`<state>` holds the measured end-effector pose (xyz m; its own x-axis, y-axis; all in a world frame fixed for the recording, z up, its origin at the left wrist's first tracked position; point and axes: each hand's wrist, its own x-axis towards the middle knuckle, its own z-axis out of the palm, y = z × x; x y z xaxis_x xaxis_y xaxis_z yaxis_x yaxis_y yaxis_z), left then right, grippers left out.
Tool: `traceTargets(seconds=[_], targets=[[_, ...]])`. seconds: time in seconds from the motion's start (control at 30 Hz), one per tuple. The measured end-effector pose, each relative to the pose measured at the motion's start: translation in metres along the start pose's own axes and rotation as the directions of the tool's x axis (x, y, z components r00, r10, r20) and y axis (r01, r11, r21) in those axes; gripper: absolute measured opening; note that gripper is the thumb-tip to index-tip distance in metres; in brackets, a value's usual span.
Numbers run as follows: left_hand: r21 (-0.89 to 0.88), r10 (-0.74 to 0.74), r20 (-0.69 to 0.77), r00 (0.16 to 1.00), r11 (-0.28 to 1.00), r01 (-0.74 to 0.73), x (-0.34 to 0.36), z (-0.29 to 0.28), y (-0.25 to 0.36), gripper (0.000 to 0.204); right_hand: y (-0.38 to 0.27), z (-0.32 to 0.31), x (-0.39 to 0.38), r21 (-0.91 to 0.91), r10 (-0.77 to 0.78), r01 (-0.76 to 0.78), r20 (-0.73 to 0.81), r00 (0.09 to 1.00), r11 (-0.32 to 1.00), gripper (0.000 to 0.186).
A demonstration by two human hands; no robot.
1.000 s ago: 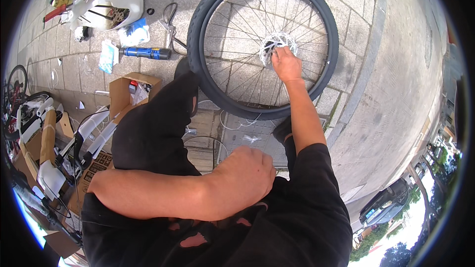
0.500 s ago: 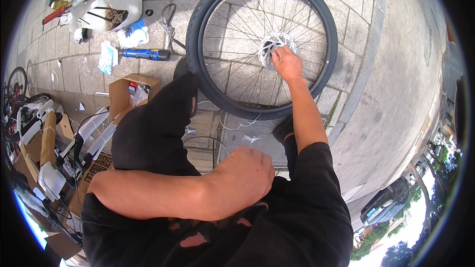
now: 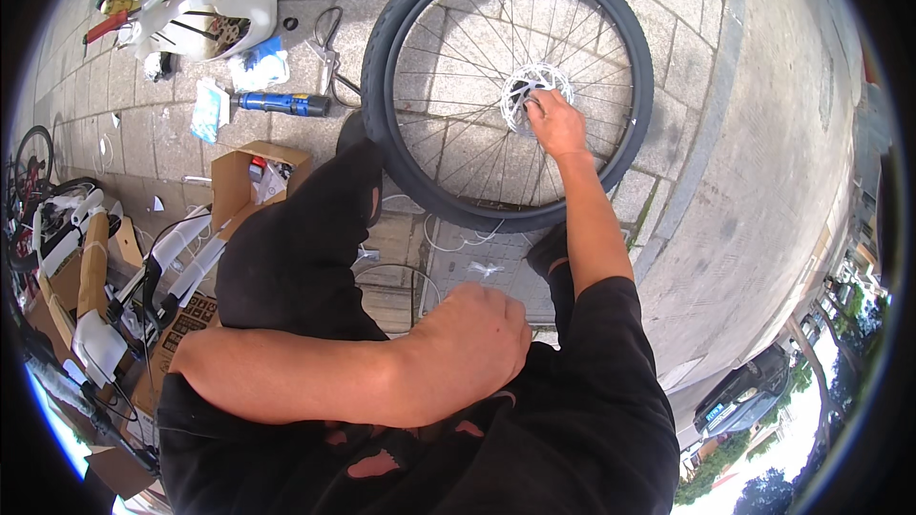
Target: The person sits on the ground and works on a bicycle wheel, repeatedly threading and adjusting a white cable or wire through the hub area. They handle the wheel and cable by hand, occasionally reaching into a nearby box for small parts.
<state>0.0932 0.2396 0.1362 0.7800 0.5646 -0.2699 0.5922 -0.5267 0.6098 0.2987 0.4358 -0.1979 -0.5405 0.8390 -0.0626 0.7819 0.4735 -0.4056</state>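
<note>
A bicycle wheel [image 3: 379, 76] with a black tyre lies flat on the paving in front of me, a silver disc rotor [image 3: 520, 73] at its centre. My right hand [image 3: 558, 122] reaches onto the hub, fingers pinched at the middle of the rotor; whatever small piece they grip is too hidden to name. My left hand [image 3: 472, 334] rests curled over my lap, forearm lying across my body, and its fingertips and anything inside them are out of sight.
To the left lie a blue-black cylindrical tool [image 3: 281, 103], scissors [image 3: 329, 62], plastic packets [image 3: 210, 110], a translucent jug [image 3: 191, 10] of tools and an open cardboard box [image 3: 239, 181]. Wrapped bicycle frames [image 3: 93, 343] crowd the lower left. A parked car [image 3: 735, 391] stands at the lower right.
My right hand shifts very slightly at the hub, its fingers adjusting at the rotor's centre. My left hand and the wheel stay practically still.
</note>
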Motion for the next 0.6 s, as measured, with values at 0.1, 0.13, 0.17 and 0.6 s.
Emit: traceTargets(seconds=[0.1, 0.13, 0.17, 0.6], targets=[[0.003, -0.001, 0.006, 1.0, 1.0, 0.001, -0.0007, -0.0027, -0.0001, 0.029, -0.0003, -0.0001, 0.002, -0.022, -0.03, 0.03, 0.013, 0.999, 0.999, 0.021], [0.003, 0.003, 0.007, 1.0, 1.0, -0.003, -0.0008, -0.0036, -0.0006, 0.029, 0.0012, 0.0003, 0.0021, -0.026, -0.031, 0.032, 0.024, 0.999, 0.999, 0.021], [0.001, 0.005, 0.004, 1.0, 1.0, -0.005, -0.0009, -0.0034, -0.0008, 0.029, 0.003, 0.0012, 0.002, -0.031, -0.032, 0.033, 0.034, 0.999, 0.999, 0.022], [0.002, 0.002, 0.007, 1.0, 1.0, -0.002, -0.0006, -0.0026, -0.0001, 0.03, -0.0029, -0.0007, -0.0009, -0.042, -0.043, 0.045, 0.034, 0.998, 0.998, 0.023]])
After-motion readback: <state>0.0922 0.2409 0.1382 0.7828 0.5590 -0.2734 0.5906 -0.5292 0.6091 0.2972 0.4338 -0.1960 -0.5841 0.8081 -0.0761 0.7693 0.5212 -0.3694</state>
